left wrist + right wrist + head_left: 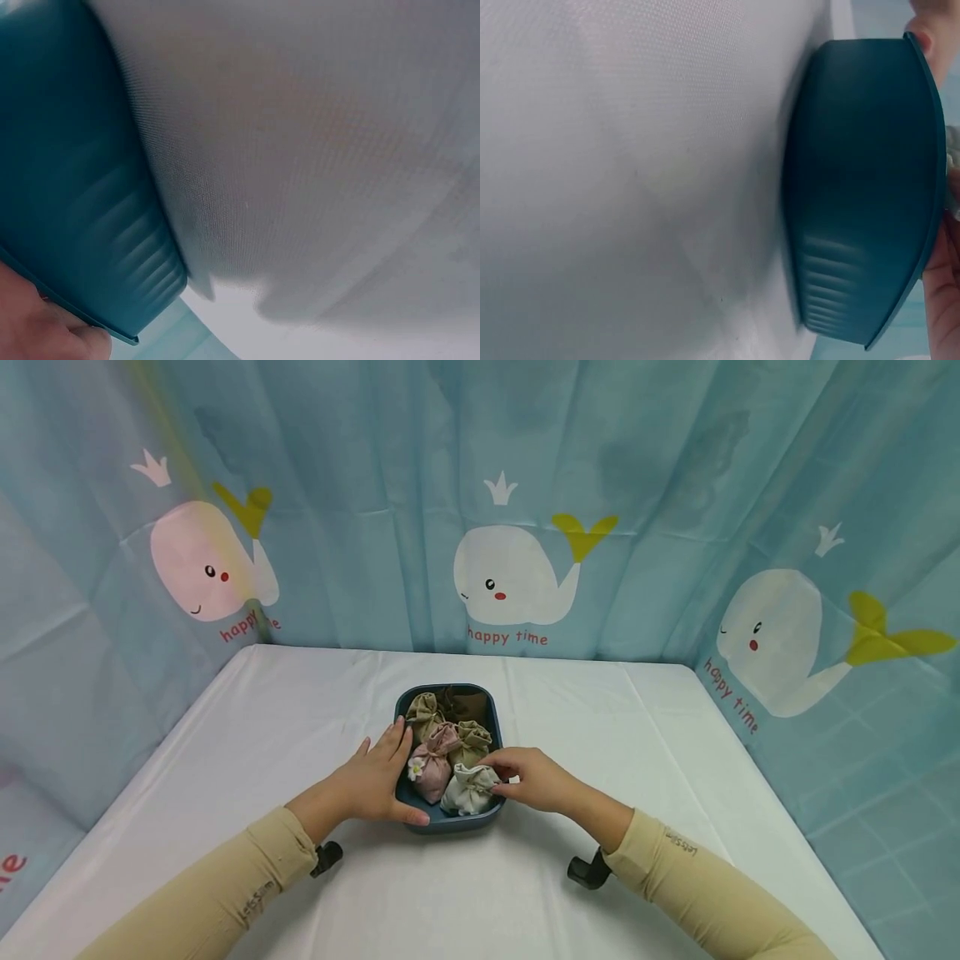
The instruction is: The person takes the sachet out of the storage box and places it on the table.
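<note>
A dark blue plastic bin [453,827] stands on the white table and holds several small drawstring pouches. With fingers spread and fairly straight, my left hand [375,781] rests on the bin's left rim, its thumb at the front edge. My right hand [536,781] reaches over the right rim and pinches the white pouch [467,793] with thumb and fingertips. Beside that lie a pink pouch [432,764] with a white flower, an olive pouch [472,742] and a tan pouch [424,710]. Both wrist views show the bin's outer wall [862,165]; the pouches are mostly hidden there.
A white cloth [300,727] covers the table around the bin. Blue curtains [360,510] with printed whales hang along the back and sides. Dark brown pouches [468,706] lie at the back of the bin. Black wrist mounts [588,870] stick out below both sleeves.
</note>
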The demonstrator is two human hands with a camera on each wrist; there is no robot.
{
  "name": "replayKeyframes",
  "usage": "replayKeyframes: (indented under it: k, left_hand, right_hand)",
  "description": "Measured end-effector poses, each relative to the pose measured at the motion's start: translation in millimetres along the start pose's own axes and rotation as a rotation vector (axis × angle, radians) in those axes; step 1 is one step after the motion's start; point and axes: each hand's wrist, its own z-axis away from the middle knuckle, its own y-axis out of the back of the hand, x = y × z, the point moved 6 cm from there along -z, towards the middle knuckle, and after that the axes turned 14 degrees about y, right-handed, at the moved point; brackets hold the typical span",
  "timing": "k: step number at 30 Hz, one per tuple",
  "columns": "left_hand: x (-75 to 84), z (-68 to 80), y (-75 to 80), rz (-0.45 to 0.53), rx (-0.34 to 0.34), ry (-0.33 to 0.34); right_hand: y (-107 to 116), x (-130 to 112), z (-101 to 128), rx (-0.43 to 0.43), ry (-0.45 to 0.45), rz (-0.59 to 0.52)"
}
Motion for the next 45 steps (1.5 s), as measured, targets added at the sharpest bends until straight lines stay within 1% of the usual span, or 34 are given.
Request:
replayKeyframes:
  k: [4,8,17,21,24,33,41,45]
  left_hand:
    - [-0.5,-1.3,-1.3,-0.003,-0.006,0.009]
    - [-0.7,-2.5,-2.5,-0.01,-0.007,0.014]
    - [-0.7,-2.8,-3.6,-0.011,-0.016,0.014]
    - [-1.0,-3.0,-3.8,-0.012,-0.01,0.01]
    - [-0.9,-2.9,-3.7,-0.009,-0.007,0.008]
    - [-1.3,-3.2,-3.2,-0.016,-0.009,0.012]
    - [-2.8,-3.6,-3.1,-0.032,-0.015,0.022]
    - [-2.3,-4.1,-3.9,-0.029,-0.011,0.02]
  right_hand:
    - [0,-1,-2,0.041,0.046,0.01]
    - [0,0,-2,0.065,0.055,0.024]
    - [-1,2,-3,0.098,-0.001,0.014]
    - [0,3,-4,0.133,-0.035,-0.018]
    - [4,1,-4,0.165,-0.043,-0.028]
    - [20,-7,-4,0.256,-0.058,-0.028]
    - [41,-19,-7,0.33,-0.052,-0.1]
    - [52,-25,-9,0.358,-0.06,-0.095]
